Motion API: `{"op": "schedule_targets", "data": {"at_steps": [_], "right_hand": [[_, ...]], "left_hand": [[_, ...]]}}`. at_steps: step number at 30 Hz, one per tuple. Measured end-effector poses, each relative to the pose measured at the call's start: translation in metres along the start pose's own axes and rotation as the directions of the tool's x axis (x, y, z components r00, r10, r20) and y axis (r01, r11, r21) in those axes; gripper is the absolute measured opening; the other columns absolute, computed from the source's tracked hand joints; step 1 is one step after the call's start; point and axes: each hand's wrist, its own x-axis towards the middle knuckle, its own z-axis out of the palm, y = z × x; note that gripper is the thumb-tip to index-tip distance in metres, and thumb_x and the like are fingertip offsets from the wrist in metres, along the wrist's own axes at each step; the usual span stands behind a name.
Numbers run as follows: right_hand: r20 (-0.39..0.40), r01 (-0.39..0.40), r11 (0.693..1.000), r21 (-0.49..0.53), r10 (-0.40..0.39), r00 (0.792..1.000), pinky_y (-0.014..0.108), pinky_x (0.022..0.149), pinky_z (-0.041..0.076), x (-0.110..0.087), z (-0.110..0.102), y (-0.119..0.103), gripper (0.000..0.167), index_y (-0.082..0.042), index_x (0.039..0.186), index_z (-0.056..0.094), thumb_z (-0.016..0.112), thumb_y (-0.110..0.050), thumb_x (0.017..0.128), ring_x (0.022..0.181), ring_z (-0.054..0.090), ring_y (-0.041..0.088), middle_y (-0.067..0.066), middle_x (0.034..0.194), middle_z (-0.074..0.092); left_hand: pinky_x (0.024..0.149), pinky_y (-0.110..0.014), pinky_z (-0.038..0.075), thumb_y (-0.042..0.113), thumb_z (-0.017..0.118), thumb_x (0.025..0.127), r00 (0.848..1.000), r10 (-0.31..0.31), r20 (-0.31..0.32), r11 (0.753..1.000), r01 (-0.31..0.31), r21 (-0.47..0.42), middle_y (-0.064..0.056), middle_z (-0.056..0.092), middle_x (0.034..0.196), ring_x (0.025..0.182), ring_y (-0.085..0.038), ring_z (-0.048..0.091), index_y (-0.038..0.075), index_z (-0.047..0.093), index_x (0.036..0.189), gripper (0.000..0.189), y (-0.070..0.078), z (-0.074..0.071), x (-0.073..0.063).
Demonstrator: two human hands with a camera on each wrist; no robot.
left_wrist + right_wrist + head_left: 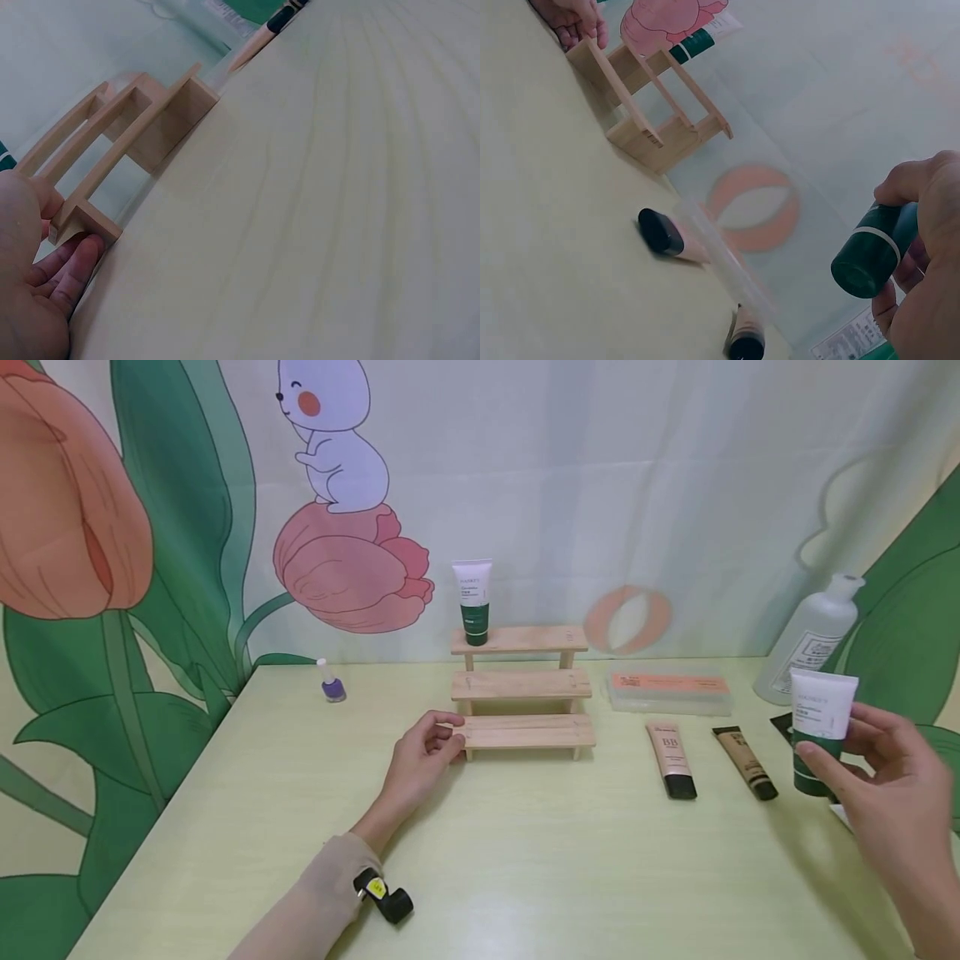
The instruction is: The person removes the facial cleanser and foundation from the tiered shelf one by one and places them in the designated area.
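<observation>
A three-step wooden display stand [528,732] stands at the table's back. My left hand [427,750] grips the left end of its lowest step; the left wrist view shows fingers [79,274] tucked under the board. In my right hand [900,777], at the far right, is a white and green squeeze tube [821,727], held upright above the table between thumb and fingers. Its green cap [859,266] shows in the right wrist view. A matching tube [474,602] stands cap down on the left of the top step.
Right of the stand lie a pink BB cream tube [671,760], a tan tube [746,764] and a clear flat case [667,689]. Behind my right hand leans a white bottle [810,639]. A purple nail polish bottle [331,682] stands at the back left, before a printed curtain [540,510].
</observation>
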Motion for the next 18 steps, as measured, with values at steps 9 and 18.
{"op": "schedule_targets", "data": {"at_steps": [9,18], "right_hand": [[-0.016,-0.055,0.977,-0.207,0.053,0.998,0.002,0.079,0.051,-0.02,-0.013,0.023,0.058,-0.023,0.144,0.067,0.084,0.004,0.096,0.102,0.062,-0.001,-0.021,0.116,0.068],[0.017,-0.146,0.884,-0.444,0.171,0.985,0.005,0.073,0.048,-0.041,-0.024,0.046,0.056,-0.019,0.154,0.059,0.083,-0.023,0.104,0.099,0.054,-0.001,-0.031,0.117,0.052]], "left_hand": [[0.087,-0.032,0.067,0.01,0.073,0.108,1.0,-0.005,-0.002,1.0,0.005,-0.003,-0.012,0.072,0.107,0.093,-0.025,0.07,0.012,0.073,0.13,0.022,0.001,0.0,-0.001],[0.085,-0.029,0.067,0.012,0.072,0.109,1.0,-0.022,-0.007,1.0,0.022,0.0,-0.011,0.071,0.108,0.093,-0.024,0.069,0.015,0.073,0.129,0.02,0.001,0.001,-0.001]]}}
